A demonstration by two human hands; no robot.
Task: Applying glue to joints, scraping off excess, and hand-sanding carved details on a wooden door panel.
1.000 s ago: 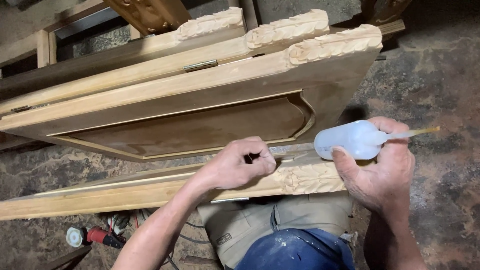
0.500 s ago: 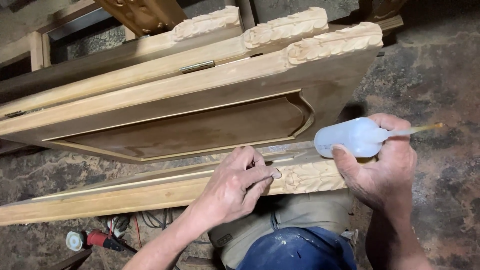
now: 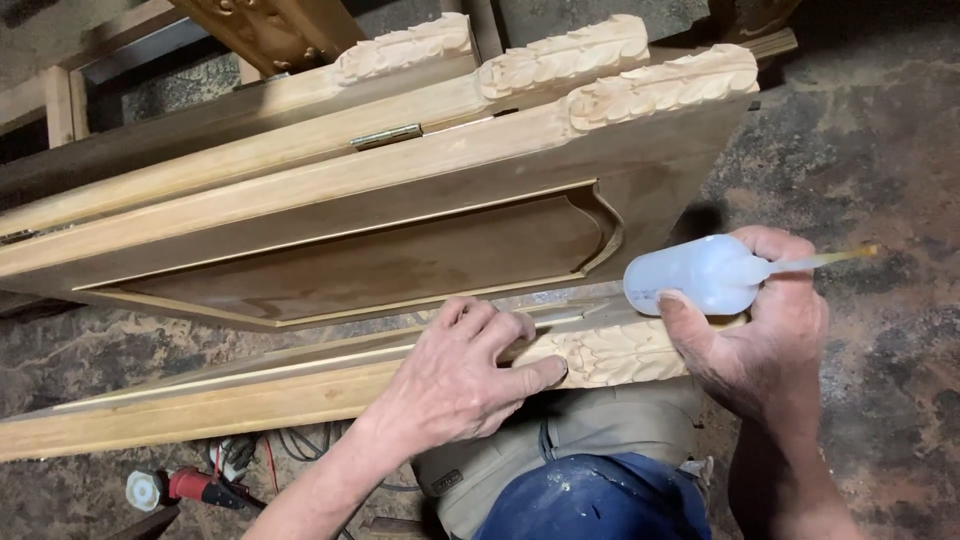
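Your right hand [image 3: 770,340] is wrapped around the translucent squeeze bottle [image 3: 690,272] at centre right of the frame; it looks light and soft-walled, so hold it round the belly and press gently. Your left hand [image 3: 465,375] lies flat and open, fingers together, on the long carved wooden rail [image 3: 250,390] across the lower frame. The rail looks stiff and fairly heavy, its carved leaf end [image 3: 610,352] likely to chip, so take it by the plain length.

A pale wooden rail [image 3: 300,385] with a leaf-carved end [image 3: 610,352] is lying lengthwise across the lap, running from lower left to centre right; a thin strip [image 3: 545,322] is resting along its upper face. A translucent white squeeze bottle [image 3: 690,275] is lying on its side above the carved end; its slim nozzle [image 3: 825,261] is pointing right.
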